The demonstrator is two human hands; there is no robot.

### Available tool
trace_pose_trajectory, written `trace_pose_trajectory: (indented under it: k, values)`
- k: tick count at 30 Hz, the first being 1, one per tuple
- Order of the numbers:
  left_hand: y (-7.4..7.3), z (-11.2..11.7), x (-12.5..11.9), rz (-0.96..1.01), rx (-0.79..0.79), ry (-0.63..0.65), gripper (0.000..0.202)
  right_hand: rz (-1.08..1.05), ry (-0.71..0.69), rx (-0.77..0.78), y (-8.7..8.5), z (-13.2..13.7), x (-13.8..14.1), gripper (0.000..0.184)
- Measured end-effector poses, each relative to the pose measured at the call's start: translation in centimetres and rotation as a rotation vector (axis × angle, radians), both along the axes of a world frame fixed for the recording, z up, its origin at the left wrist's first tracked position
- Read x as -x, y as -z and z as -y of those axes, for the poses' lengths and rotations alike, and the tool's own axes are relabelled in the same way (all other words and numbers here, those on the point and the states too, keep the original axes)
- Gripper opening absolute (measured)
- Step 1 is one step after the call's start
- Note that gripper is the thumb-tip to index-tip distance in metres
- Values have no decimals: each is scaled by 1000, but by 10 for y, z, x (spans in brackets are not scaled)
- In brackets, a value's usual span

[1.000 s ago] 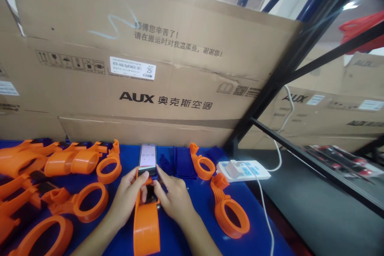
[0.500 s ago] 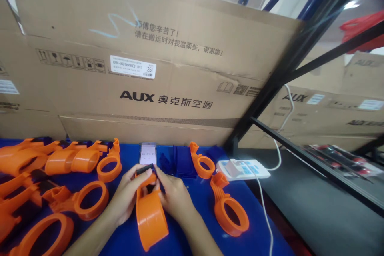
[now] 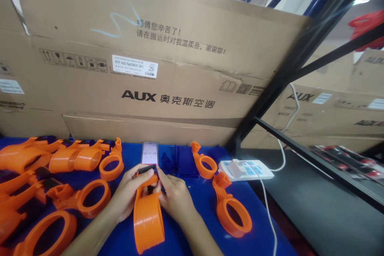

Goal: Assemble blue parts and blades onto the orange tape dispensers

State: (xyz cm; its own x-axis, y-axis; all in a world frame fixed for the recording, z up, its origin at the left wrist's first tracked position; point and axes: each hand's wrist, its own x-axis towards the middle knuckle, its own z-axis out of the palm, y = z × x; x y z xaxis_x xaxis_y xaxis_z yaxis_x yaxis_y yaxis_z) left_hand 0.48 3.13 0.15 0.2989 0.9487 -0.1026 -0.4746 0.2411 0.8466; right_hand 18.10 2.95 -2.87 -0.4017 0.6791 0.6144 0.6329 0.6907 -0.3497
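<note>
Between my hands is an orange plastic tape dispenser [image 3: 147,220], its wide ring hanging down toward me. My left hand [image 3: 127,194] wraps its upper end from the left, thumb lying beside a dark strip [image 3: 146,169] across the top. From the right, my right hand [image 3: 175,198] grips the same end, with the index finger pressed near the strip's edge. The fingers partly hide what lies inside that end. Just beyond my hands, a phone [image 3: 149,156] displays a running timer.
Several orange dispensers [image 3: 111,168] fill the left side of the blue table [image 3: 192,216], some with dark tips. Two more dispensers [image 3: 234,218] lie on the right, near dark blue pieces [image 3: 186,162] and a white power strip [image 3: 247,170] with a cable. A cardboard box [image 3: 168,76] stands behind.
The dispenser's ring has swung slightly left and down, while both hands keep their hold on it. The whole view has shifted a little.
</note>
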Motion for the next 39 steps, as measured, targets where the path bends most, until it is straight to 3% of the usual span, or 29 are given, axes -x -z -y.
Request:
trace_pose_trajectory:
  k: [7,13,19,24,29,33,36,39]
  values:
    - [5,2,2,-137,-98,-11,28,-224,-64,142,-13,2,0,50]
    - [10,0,0,-165,-134,-68,25,-196,-56,151,-12,4,3,50]
    - [12,0,3,-133,-128,-40,22,-196,-99,168,-13,5,3,49]
    - [12,-5,6,-106,-109,-19,24,-251,-103,188,-20,6,3,34]
    - [11,-7,7,-91,-105,51,29,-400,41,203,-28,7,2,42]
    - [11,-6,5,-117,-58,-39,30,-390,267,140,-28,-3,-6,41]
    - [11,-8,6,-95,-15,-119,31,-379,415,177,-25,-13,-17,29]
    - [9,-9,7,-85,-4,-149,29,-238,432,239,-23,-18,-25,15]
